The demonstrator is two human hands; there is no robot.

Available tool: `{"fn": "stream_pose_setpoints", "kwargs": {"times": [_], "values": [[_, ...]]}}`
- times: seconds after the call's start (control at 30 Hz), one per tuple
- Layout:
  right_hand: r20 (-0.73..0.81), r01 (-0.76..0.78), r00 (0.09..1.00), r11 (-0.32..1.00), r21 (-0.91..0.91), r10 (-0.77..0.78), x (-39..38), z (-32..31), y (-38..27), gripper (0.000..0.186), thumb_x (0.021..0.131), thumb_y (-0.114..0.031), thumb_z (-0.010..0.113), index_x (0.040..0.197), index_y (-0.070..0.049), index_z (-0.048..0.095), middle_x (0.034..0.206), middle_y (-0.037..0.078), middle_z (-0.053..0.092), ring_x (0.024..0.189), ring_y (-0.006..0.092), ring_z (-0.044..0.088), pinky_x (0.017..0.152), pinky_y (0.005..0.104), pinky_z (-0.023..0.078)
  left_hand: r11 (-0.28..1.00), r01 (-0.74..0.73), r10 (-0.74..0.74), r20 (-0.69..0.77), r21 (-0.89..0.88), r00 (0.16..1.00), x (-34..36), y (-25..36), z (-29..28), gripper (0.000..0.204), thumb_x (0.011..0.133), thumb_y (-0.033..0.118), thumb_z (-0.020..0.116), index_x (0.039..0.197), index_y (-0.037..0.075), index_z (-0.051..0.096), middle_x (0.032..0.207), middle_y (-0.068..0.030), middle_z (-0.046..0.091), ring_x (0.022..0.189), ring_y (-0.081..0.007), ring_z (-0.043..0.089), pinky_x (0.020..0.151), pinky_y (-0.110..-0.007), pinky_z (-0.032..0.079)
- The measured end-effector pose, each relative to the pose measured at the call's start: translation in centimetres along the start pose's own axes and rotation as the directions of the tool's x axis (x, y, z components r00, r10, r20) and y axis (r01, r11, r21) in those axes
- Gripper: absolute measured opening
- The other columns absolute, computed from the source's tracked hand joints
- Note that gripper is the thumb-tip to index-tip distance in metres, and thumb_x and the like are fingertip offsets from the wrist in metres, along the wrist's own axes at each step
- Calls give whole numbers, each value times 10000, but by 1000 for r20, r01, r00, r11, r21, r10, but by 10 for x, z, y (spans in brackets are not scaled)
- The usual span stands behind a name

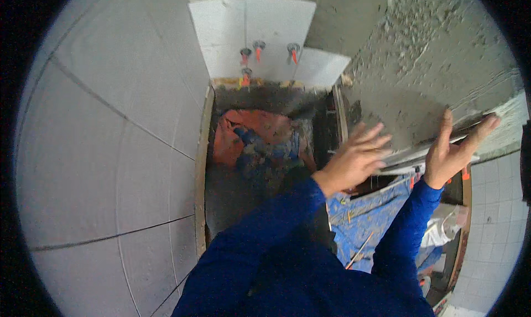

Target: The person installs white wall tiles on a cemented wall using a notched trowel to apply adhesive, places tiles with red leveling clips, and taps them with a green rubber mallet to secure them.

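Observation:
My left hand reaches out to the right with its fingers stretched and apart, slightly smeared by motion, and holds nothing. Beside it my right hand is raised with thumb and fingers spread wide, also holding nothing. Both are in front of a grey mortar-covered wall, rough and lumpy toward the top right. A long pale strip or edge runs along the wall's lower side, passing behind my right hand. I cannot tell whether either hand touches the wall or the strip.
Large pale tiles cover the left wall. White tiles ahead surround several pipe outlets with orange plugs. Below lie a reddish sack and blue cloth. A blue sheet with a thin stick and a white bag are at right.

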State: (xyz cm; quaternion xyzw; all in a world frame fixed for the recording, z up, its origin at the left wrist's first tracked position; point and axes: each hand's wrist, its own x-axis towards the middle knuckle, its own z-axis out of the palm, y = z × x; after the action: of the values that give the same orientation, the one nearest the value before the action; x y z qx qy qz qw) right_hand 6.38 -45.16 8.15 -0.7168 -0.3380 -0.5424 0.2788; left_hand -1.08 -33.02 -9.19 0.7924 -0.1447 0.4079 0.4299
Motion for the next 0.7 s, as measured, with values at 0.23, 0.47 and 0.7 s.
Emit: {"fn": "stream_pose_setpoints", "kwargs": {"times": [0.23,0.47,0.7], "values": [[-162,97,985,972,212,-62,-16,31,23,730,913,26,682,1536,81,304,1606,243,308,1487,309,304,1234,411,195,575,817,-783,-260,42,565,-158,-173,-97,224,785,221,827,842,20,748,854,-125,745,762,-236,707,714,-361,537],[-309,-71,943,980,184,126,-43,30,44,583,959,-137,555,1459,111,388,1427,305,496,1232,378,558,1062,468,449,66,868,-873,-393,492,289,-308,-276,-30,420,846,343,763,1180,106,671,1068,-139,707,926,-321,684,780,-446,553],[-342,-94,925,974,208,163,-52,23,51,641,928,-89,665,1470,117,394,1536,300,397,1449,376,370,1209,497,273,-117,734,-941,-311,669,134,-315,-279,23,382,893,303,695,1226,118,659,1246,-172,621,1153,-380,575,932,-513,497]]}}
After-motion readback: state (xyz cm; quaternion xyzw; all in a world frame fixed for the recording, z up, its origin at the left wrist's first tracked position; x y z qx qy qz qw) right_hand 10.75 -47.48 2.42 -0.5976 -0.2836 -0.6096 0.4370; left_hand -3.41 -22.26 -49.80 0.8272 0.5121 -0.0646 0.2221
